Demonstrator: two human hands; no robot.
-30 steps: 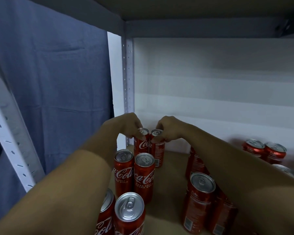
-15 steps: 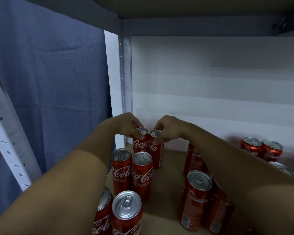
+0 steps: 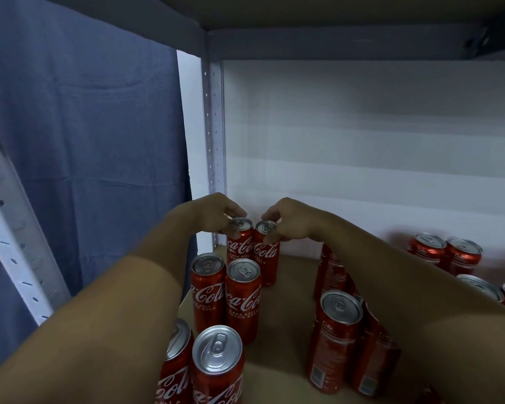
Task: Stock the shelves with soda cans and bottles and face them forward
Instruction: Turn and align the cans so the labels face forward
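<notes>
We've got both hands at the back left corner of the shelf, left hand pinching the rim of the left rear can, right hand pinching the right rear can. Gripping the tops probably lets us twist the logos forward, matching the two cans in front.

Head view: looks forward-down, close, into shelf bay.
</notes>
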